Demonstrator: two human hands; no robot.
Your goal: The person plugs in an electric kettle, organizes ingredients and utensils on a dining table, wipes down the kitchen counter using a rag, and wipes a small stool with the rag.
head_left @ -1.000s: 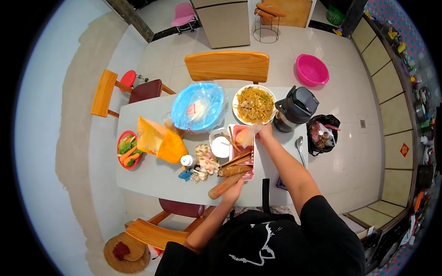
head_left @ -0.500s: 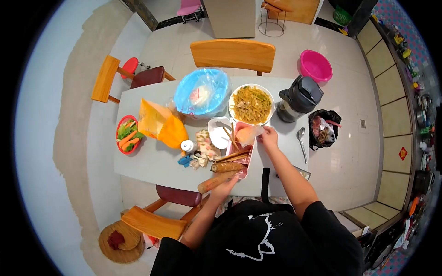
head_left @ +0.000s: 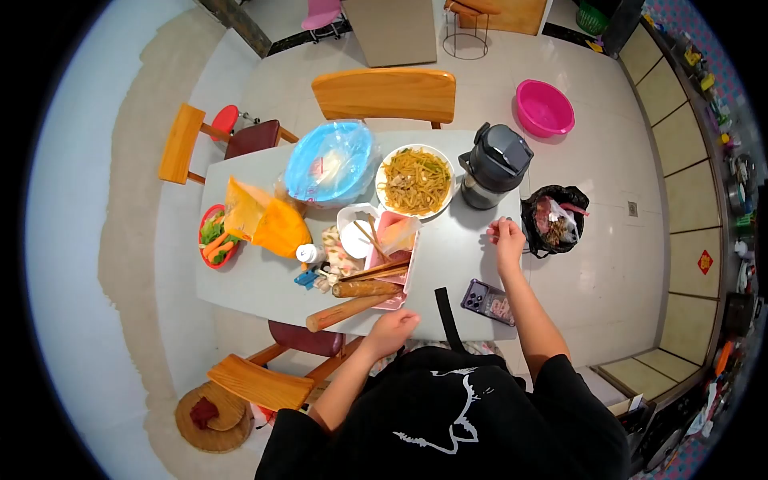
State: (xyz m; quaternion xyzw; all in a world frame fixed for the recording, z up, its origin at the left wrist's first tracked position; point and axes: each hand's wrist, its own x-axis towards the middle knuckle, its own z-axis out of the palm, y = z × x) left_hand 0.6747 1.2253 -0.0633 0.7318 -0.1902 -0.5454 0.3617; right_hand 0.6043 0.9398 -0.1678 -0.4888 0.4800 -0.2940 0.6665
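Note:
My left hand (head_left: 392, 331) is at the table's front edge, its fingers curled in with nothing seen in them, just below a pink basket (head_left: 408, 280). The basket holds wooden chopsticks (head_left: 378, 274), a bagged item (head_left: 400, 235) and two brown rolling pins (head_left: 344, 313) sticking out to the left. My right hand (head_left: 506, 242) is closed at the table's right side, over the spoon, which it mostly hides. It is below a dark vacuum jug (head_left: 496, 164) and above a phone (head_left: 488, 302). A plate of noodles (head_left: 415, 182) is left of the jug.
On the table (head_left: 240, 292) are a covered blue basin (head_left: 332, 164), an orange bag (head_left: 276, 224), a red basket of vegetables (head_left: 217, 238), a white container (head_left: 354, 232) and a white bottle (head_left: 309, 254). A trash bag (head_left: 552, 220) and pink basin (head_left: 545, 108) are on the right.
Both hands have let go of the pink basket. My right hand has moved right to the spoon, my left hand slightly down. The view has shifted, and the phone now shows fully.

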